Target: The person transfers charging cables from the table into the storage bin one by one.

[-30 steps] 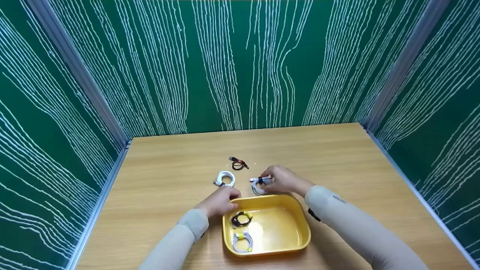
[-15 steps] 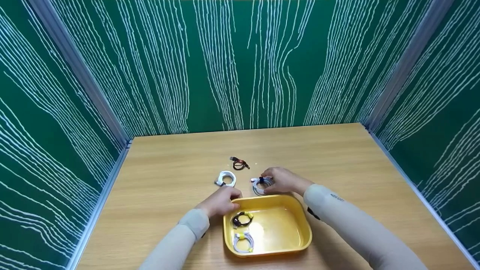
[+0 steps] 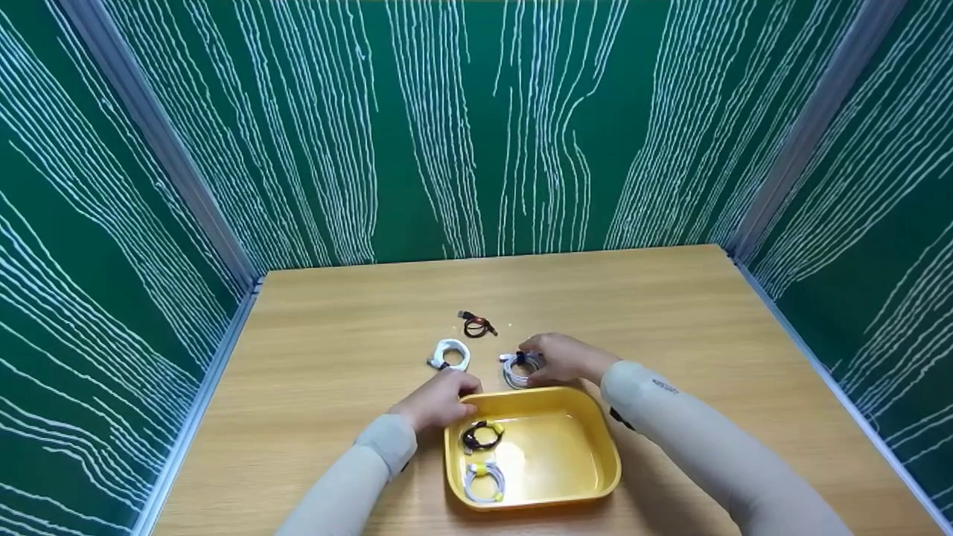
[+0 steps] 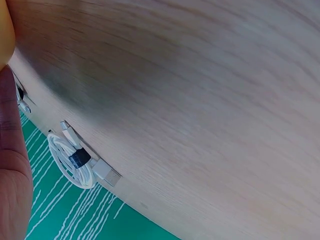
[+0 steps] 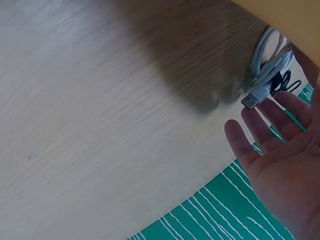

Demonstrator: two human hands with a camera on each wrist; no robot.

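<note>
Nothing shifts from a second ago, so the work stands still: my left hand (image 3: pixel 439 400) pinches the tray (image 3: pixel 562 454) rim; my right hand (image 3: pixel 569 359), half spread, brackets the grey cable (image 3: pixel 509 374) just beyond it, whether gripping I can't tell.

The yellow tray (image 3: pixel 562 450), rounded at its corners, sits upright on the surface (image 3: pixel 335 335), well apart from the far edge. Inside, a black cable (image 3: pixel 473 441) with a yellow tie lies coiled by the far left corner; a pale cable (image 3: pixel 469 484) with yellow ties lies coiled at the near left corner. Just beyond the tray's far rim is the coiled grey cable (image 3: pixel 509 372), black-strapped, USB plug showing. Near the tray's far left corner lies the coiled white cable (image 3: pixel 466 357), also black-strapped. Nearest the surface's far edge lies a small red-tied cable (image 3: pixel 479 321).
</note>
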